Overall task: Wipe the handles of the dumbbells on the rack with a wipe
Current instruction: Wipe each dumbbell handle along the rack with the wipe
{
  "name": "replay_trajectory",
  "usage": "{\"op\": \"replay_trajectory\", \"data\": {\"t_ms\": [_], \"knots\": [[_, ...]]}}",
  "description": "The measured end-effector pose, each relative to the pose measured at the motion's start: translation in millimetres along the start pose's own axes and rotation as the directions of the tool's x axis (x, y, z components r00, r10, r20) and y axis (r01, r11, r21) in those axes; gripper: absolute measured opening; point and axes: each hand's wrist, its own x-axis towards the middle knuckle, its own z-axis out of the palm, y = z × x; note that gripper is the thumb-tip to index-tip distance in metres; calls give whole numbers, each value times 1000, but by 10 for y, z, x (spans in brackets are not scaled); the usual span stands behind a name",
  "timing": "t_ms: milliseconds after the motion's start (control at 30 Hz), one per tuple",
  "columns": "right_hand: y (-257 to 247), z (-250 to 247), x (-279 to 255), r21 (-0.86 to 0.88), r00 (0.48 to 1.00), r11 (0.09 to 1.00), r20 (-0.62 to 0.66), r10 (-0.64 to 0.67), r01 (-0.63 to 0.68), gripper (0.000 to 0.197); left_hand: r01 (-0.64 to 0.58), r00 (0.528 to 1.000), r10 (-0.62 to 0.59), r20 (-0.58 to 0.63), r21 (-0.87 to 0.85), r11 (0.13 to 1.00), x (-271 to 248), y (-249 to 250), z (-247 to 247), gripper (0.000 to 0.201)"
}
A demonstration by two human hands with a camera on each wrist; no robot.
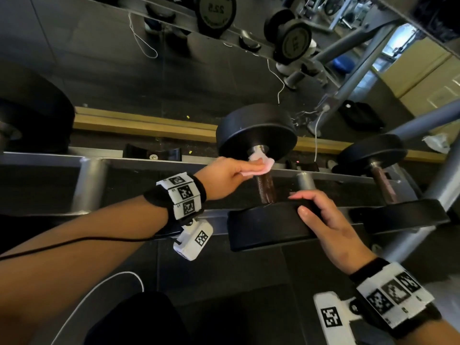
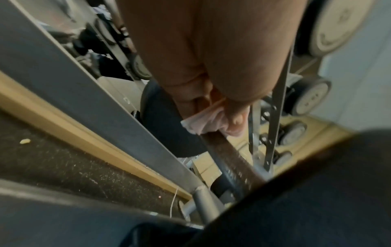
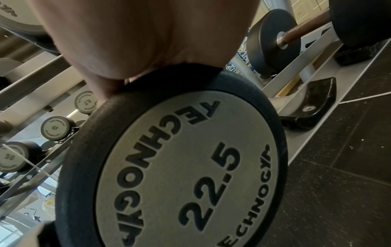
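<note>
While wiping is under way, left hand (image 1: 225,171) pinches pink wipe (image 1: 261,163) round far end of dumbbell handle (image 1: 266,189) on rack (image 1: 89,181); right hand (image 1: 328,226), fingers curled, steadies near weight head (image 1: 263,225). Next, likely: draw wipe along handle toward near head.

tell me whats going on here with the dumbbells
A person is cleaning dumbbells on a gym rack. The left hand pinches a pale pink wipe against the far end of a dumbbell handle, close to the far weight head. The right hand grips the near head of that dumbbell, marked 22.5, apparently steadying it. Most of the handle's brown grip lies bare below the wipe. Another dumbbell sits to the right.
</note>
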Motion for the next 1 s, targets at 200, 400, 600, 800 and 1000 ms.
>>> {"op": "replay_trajectory", "data": {"t_ms": [200,400,600,800,1000], "knots": [[-31,14,-10,-68,1000,998,-17,4,-5,32,-61,985,37,168,143,988,-13,-36,117,41],[-99,30,-24,-137,1000,990,-26,15,-19,33,-24,951,-34,306,183,983,-47,56,13,36],[-133,17,-20,-137,999,990,-4,36,-36,33,1,928,-96,359,257,966,29,209,-111,36],[-123,19,-27,-136,999,990,-14,30,-32,34,-105,962,28,272,271,957,99,190,-196,41],[-106,15,-30,-110,999,993,-13,36,-38,33,-304,876,96,473,386,871,3,52,17,57]]}}
